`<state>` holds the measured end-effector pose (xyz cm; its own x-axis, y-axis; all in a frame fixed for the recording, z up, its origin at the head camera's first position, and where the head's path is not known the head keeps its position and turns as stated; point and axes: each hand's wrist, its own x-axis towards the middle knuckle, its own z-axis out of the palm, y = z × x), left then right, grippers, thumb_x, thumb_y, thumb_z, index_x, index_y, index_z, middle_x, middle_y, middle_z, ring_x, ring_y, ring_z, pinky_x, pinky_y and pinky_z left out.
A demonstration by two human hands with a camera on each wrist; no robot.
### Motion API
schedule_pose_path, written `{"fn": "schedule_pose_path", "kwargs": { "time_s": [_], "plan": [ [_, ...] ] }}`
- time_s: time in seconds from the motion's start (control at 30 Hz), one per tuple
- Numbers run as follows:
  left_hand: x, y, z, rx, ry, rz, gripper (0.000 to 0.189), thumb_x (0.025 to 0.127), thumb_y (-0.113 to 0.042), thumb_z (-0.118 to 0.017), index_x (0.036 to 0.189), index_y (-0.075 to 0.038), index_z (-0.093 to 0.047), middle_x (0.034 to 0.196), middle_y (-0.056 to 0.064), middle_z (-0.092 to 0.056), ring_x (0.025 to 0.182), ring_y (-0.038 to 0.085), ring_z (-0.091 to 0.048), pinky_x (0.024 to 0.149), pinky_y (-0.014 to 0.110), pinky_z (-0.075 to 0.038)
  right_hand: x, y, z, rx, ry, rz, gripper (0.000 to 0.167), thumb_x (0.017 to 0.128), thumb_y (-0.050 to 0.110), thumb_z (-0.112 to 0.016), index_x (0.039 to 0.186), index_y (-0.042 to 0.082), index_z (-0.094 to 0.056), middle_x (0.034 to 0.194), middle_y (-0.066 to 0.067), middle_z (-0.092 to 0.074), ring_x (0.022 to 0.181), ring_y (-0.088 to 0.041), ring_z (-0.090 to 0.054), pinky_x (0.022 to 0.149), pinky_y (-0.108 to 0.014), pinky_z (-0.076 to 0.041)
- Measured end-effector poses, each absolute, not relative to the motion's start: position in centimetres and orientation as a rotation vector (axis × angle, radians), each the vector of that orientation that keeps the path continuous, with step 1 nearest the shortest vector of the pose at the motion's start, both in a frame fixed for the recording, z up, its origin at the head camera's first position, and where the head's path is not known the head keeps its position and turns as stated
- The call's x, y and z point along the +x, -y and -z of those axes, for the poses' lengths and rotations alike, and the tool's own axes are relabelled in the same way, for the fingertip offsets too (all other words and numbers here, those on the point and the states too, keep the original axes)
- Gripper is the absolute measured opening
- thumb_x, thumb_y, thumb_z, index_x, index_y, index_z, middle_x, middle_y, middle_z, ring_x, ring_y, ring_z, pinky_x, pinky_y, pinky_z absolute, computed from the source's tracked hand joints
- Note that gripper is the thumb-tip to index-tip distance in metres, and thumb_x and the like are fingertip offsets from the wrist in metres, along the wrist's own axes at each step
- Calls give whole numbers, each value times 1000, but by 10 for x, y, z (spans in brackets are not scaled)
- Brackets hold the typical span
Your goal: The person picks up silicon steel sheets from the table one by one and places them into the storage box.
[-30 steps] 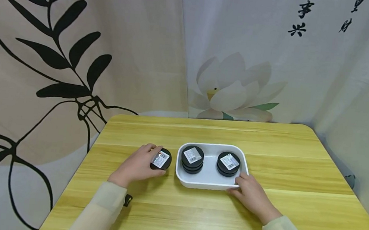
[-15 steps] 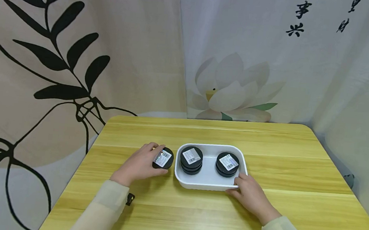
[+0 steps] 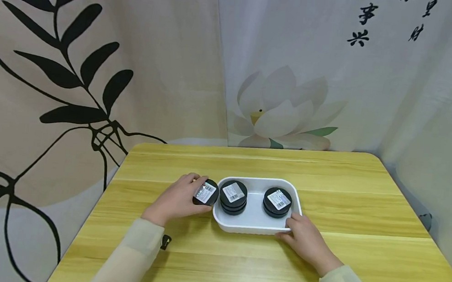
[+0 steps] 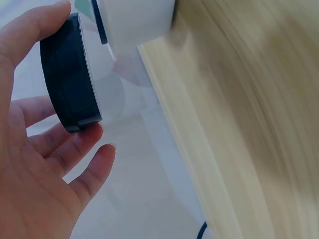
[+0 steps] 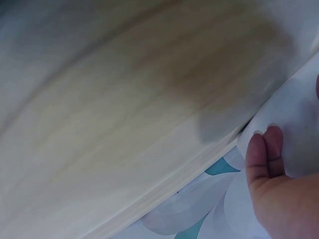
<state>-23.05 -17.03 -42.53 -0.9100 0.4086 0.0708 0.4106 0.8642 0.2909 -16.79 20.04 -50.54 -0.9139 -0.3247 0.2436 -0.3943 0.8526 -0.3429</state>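
My left hand [image 3: 176, 201] pinches a flat round black tin [image 3: 206, 192] with a white barcode label, its edge overlapping the tray's left rim in the head view. In the left wrist view the tin [image 4: 70, 74] is seen edge-on between thumb and fingers. A white rectangular tray [image 3: 252, 219] stands on the table. Inside it, a stack of black tins [image 3: 234, 196] sits at the left and another stack [image 3: 277, 201] at the right, both labelled on top. My right hand [image 3: 308, 242] grips the tray's front right corner; the right wrist view shows its fingers at the white wall [image 5: 299, 112].
The wooden table [image 3: 237, 271] has rounded far corners. Behind it hangs a pale curtain [image 3: 168, 61] with printed black leaves, a lotus flower and writing. A small black device [image 3: 165, 242] shows at my left wrist.
My left hand has carried its tin rightward and slightly up, from beside the tray to its left rim. The right hand keeps its grip on the corner. The head view has shifted slightly.
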Motion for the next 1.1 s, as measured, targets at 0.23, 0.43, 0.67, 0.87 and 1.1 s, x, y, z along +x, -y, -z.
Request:
{"fn": "schedule_pose_path", "kwargs": {
  "time_s": [0.23,0.43,0.67,0.87,1.1],
  "plan": [
    [-234,160,422,-688,3028,491,92,77,-54,-82,151,-14,-46,141,10,-54,124,27,-54,102,46,-50,-168,-200,505,559,2848,-592,28,79,33,-85,77,17,-61,81,7,-52,78,-15,-49,72,-36,-46],
    [-234,153,420,-690,3045,495,92,77,-55,-82,152,-15,-45,141,8,-53,124,26,-53,104,45,-49,-168,-200,506,564,2852,-584,29,80,35,-84,77,17,-61,80,7,-51,78,-15,-49,72,-36,-46],
    [-235,144,416,-701,3052,468,92,79,-57,-80,153,-16,-44,145,8,-51,127,25,-51,106,45,-48,-167,-200,505,566,2835,-579,29,79,34,-85,76,17,-61,79,7,-50,77,-15,-48,70,-35,-46],
    [-236,136,412,-751,3041,439,92,79,-60,-78,153,-16,-44,144,8,-52,125,24,-52,105,43,-48,-167,-200,504,556,2843,-581,29,80,34,-84,77,17,-61,80,7,-51,78,-15,-49,71,-35,-46],
    [-238,129,413,-781,3030,415,92,80,-61,-77,153,-17,-44,145,6,-52,126,21,-52,105,40,-48,-167,-199,505,552,2844,-594,28,79,33,-84,77,17,-61,81,6,-53,78,-15,-50,71,-36,-47]
  ]
}}
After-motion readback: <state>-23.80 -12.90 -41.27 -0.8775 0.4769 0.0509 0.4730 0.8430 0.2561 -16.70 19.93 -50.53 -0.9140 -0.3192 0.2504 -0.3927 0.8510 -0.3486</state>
